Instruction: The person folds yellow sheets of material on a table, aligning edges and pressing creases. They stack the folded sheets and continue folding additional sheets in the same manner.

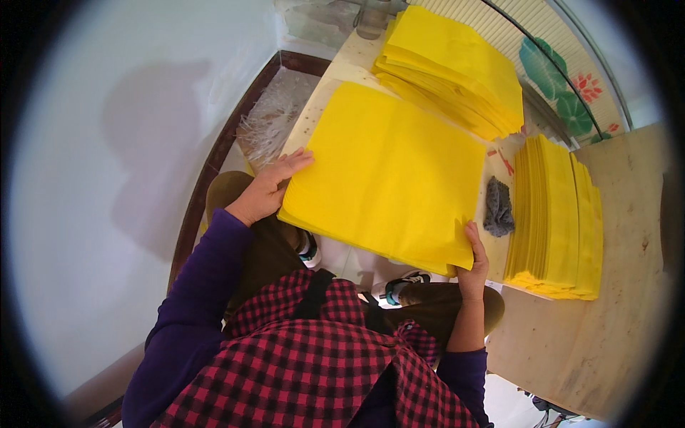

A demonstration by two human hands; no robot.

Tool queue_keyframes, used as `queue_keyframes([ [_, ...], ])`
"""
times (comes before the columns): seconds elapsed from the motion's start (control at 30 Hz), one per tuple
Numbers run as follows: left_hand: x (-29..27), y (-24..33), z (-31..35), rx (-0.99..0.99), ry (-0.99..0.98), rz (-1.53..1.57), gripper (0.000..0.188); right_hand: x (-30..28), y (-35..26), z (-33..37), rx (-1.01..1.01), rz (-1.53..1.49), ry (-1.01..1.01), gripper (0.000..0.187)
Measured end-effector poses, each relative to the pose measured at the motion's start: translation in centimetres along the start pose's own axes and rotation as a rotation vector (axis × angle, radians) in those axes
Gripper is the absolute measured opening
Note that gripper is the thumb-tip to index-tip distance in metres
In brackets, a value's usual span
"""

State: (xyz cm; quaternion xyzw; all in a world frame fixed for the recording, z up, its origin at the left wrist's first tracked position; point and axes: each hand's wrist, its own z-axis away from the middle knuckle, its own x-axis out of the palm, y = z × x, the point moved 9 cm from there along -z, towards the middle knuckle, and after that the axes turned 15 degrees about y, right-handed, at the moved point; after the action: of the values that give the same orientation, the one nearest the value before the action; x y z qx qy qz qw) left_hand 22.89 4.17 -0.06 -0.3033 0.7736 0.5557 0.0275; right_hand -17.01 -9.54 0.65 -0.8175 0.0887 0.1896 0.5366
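That stack [385,171] looks floppy, I'd support opposite edges: left hand [270,187] uncurled against one, right hand [474,265] gripping a corner

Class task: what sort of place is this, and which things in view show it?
Probably a small indoor workroom, perhaps in a home. Three things suggest it: a pale wooden table, large piles of matching yellow sheets on it, and a plain white wall close by.

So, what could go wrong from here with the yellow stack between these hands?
Layers of the yellow stack might slip to the floor, since its near edge seems to overhang the table. The corner by the right hand looks bent and could crease.
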Motion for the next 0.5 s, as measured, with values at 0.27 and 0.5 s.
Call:
queue_keyframes([
  [0.27, -0.1, -0.2, 0.3, -0.006, 0.026, 0.042, 0.044, -0.1, 0.0, -0.1, 0.005, -0.028, 0.033, 0.047],
  [0.5, -1.1, 0.6, -0.8, 0.16, 0.093, -0.005, 0.024, -0.1, -1.1, -0.9, -0.077, 0.062, 0.002, 0.025],
])
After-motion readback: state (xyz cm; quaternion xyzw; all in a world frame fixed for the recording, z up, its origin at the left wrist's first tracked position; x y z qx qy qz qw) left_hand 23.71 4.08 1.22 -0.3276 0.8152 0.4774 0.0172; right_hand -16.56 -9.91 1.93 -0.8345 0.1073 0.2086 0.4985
